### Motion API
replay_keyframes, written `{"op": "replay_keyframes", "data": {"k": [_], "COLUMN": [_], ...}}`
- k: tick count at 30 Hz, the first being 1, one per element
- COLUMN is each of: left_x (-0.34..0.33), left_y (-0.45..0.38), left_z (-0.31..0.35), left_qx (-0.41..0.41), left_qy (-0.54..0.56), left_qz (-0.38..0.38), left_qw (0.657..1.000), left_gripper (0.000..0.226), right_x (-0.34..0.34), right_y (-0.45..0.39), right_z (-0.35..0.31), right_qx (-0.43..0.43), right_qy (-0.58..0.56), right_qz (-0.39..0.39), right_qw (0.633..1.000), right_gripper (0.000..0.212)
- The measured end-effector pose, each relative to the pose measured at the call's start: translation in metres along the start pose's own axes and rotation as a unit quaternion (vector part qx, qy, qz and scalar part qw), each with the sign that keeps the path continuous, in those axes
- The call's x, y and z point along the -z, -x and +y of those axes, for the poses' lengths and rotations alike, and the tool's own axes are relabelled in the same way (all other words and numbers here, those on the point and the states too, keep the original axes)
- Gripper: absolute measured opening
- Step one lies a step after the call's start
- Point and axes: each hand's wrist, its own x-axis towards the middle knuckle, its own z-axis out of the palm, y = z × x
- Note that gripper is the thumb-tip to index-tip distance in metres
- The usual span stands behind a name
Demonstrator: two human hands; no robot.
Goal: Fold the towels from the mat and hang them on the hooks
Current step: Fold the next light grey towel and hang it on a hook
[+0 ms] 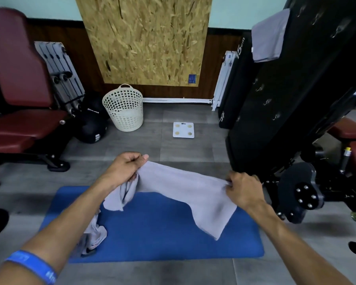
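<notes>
A grey towel (179, 186) hangs stretched between my two hands above the blue mat (162, 229). My left hand (124, 167) grips its left top corner, and my right hand (243, 189) pinches its right top corner. The towel's ends droop toward the mat. Another crumpled grey towel (94, 235) lies on the mat's left side, partly hidden by my left forearm. A folded grey towel (269, 37) hangs on the tall black board (296, 89), which carries several metal hooks (266, 102).
A cream laundry basket (124, 109) and a white scale (183, 130) stand on the grey floor beyond the mat. A maroon bench (19, 99) and black balls (90, 124) are at the left. Gym machine parts (302, 192) crowd the right.
</notes>
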Motion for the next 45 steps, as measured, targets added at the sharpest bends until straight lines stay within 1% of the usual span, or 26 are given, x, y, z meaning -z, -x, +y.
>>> {"op": "replay_keyframes", "data": {"k": [4, 6, 8, 10, 12, 13, 14, 16, 18, 20, 21, 23, 25, 27, 29, 32, 33, 35, 37, 38, 39, 40, 41, 42, 44, 45], "left_x": [0.016, 0.018, 0.022, 0.025, 0.025, 0.024, 0.022, 0.021, 0.022, 0.023, 0.024, 0.02, 0.016, 0.016, 0.021, 0.035, 0.038, 0.042, 0.044, 0.042, 0.038, 0.033, 0.025, 0.015, -0.008, -0.021], "left_y": [-0.007, -0.01, -0.013, -0.014, -0.011, -0.007, -0.004, 0.003, 0.01, 0.014, 0.018, 0.026, 0.034, 0.039, 0.043, 0.041, 0.039, 0.031, 0.019, 0.011, 0.001, -0.009, -0.02, -0.031, -0.054, -0.068], "left_z": [-0.003, 0.002, 0.001, -0.002, -0.008, -0.011, -0.018, -0.037, -0.058, -0.084, -0.096, -0.116, -0.127, -0.137, -0.147, -0.165, -0.169, -0.179, -0.195, -0.205, -0.218, -0.232, -0.25, -0.268, -0.309, -0.325], "left_qx": [0.004, -0.006, -0.038, -0.064, -0.08, -0.084, -0.086, -0.079, -0.062, -0.041, -0.032, -0.032, -0.016, 0.024, 0.059, 0.093, 0.095, 0.101, 0.103, 0.098, 0.09, 0.077, 0.074, 0.079, 0.108, 0.121], "left_qy": [-0.047, -0.072, -0.133, -0.211, -0.249, -0.249, -0.239, -0.241, -0.295, -0.332, -0.344, -0.36, -0.336, -0.26, -0.181, -0.12, -0.115, -0.116, -0.151, -0.183, -0.223, -0.264, -0.297, -0.311, -0.302, -0.295], "left_qz": [-0.008, -0.021, -0.012, 0.031, 0.061, 0.056, 0.036, -0.03, -0.088, -0.126, -0.141, -0.143, -0.151, -0.187, -0.224, -0.257, -0.268, -0.292, -0.31, -0.315, -0.308, -0.282, -0.236, -0.182, -0.085, -0.048], "left_qw": [0.999, 0.997, 0.99, 0.975, 0.963, 0.963, 0.967, 0.967, 0.95, 0.934, 0.928, 0.921, 0.93, 0.947, 0.956, 0.954, 0.952, 0.944, 0.933, 0.926, 0.92, 0.919, 0.922, 0.929, 0.943, 0.947], "left_gripper": [0.05, 0.047, 0.046, 0.046, 0.047, 0.047, 0.047, 0.049, 0.044, 0.036, 0.04, 0.054, 0.054, 0.05, 0.054, 0.054, 0.054, 0.053, 0.048, 0.046, 0.045, 0.043, 0.042, 0.04, 0.041, 0.04], "right_x": [-0.011, -0.015, -0.02, -0.021, -0.023, -0.025, -0.027, -0.033, -0.041, -0.053, -0.06, -0.072, -0.083, -0.089, -0.088, -0.086, -0.086, -0.094, -0.116, -0.132, -0.153, -0.177, -0.202, -0.229, -0.272, -0.291], "right_y": [-0.007, -0.009, -0.012, -0.014, -0.013, -0.011, -0.008, 0.0, 0.011, 0.024, 0.03, 0.041, 0.05, 0.058, 0.066, 0.071, 0.071, 0.06, 0.041, 0.031, 0.02, 0.008, -0.003, -0.016, -0.043, -0.059], "right_z": [0.028, 0.04, 0.049, 0.059, 0.069, 0.073, 0.078, 0.09, 0.103, 0.111, 0.112, 0.111, 0.109, 0.109, 0.107, 0.103, 0.1, 0.095, 0.091, 0.09, 0.089, 0.089, 0.088, 0.089, 0.088, 0.088], "right_qx": [-0.047, -0.079, -0.111, -0.147, -0.162, -0.164, -0.165, -0.17, -0.179, -0.165, -0.151, -0.137, -0.149, -0.196, -0.252, -0.304, -0.309, -0.307, -0.322, -0.337, -0.349, -0.356, -0.361, -0.367, -0.384, -0.385], "right_qy": [0.054, 0.042, -0.006, -0.094, -0.182, -0.208, -0.221, -0.24, -0.253, -0.244, -0.23, -0.203, -0.216, -0.245, -0.294, -0.373, -0.382, -0.378, -0.362, -0.363, -0.363, -0.365, -0.367, -0.375, -0.394, -0.389], "right_qz": [0.029, 0.028, 0.027, 0.016, -0.005, -0.013, -0.019, -0.029, -0.054, -0.083, -0.094, -0.103, -0.11, -0.095, -0.074, -0.056, -0.052, -0.047, -0.045, -0.045, -0.053, -0.064, -0.078, -0.089, -0.088, -0.075], "right_qw": [0.997, 0.996, 0.993, 0.985, 0.97, 0.964, 0.961, 0.955, 0.949, 0.952, 0.957, 0.964, 0.959, 0.945, 0.919, 0.875, 0.869, 0.872, 0.874, 0.867, 0.862, 0.858, 0.854, 0.847, 0.831, 0.833], "right_gripper": [0.021, 0.019, 0.02, 0.027, 0.034, 0.035, 0.034, 0.028, 0.023, 0.024, 0.028, 0.038, 0.041, 0.033, 0.034, 0.037, 0.037, 0.039, 0.038, 0.037, 0.035, 0.034, 0.033, 0.033, 0.034, 0.033]}}
